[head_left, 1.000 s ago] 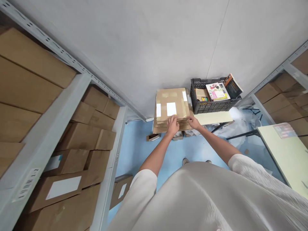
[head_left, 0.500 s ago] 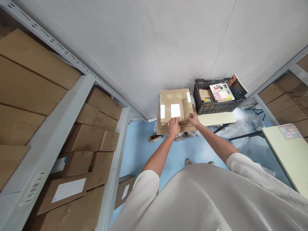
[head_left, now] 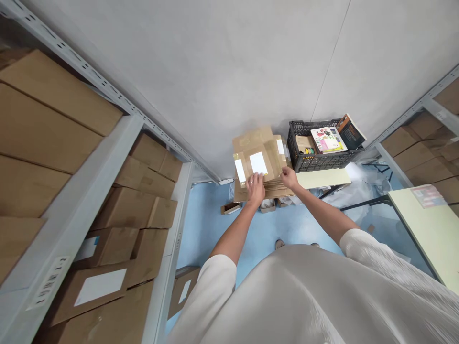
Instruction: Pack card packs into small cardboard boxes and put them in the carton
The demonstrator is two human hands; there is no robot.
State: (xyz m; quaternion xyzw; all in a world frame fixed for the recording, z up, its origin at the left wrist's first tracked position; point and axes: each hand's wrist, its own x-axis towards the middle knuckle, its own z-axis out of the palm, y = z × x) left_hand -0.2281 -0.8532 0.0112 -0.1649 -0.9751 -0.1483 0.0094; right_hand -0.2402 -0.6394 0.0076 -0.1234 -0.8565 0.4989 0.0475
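A flattened cardboard box (head_left: 263, 139) with white labels lies tilted on top of a stack of flattened cardboard (head_left: 276, 192) against the wall. Its left side is turned toward me and stands slightly off the pieces under it. My left hand (head_left: 256, 188) grips its near edge, fingers on the upper face beside a white label; the thumb is hidden. At the right near corner, my right hand (head_left: 289, 178) pinches the cardboard edge between thumb and fingers. Which layer those fingertips hold is hard to make out.
Right of the stack, a black plastic crate (head_left: 322, 161) holds books (head_left: 328, 139) on a pale table (head_left: 322, 178). Shelves of cardboard boxes (head_left: 129, 205) rise on the left. Another pale table (head_left: 426, 229) is at the right. Small open boxes (head_left: 231, 208) sit on the blue floor.
The top flattened box has turned and tilted, its left side coming toward me. My left hand has shifted slightly left with it; my right hand stays near the corner.
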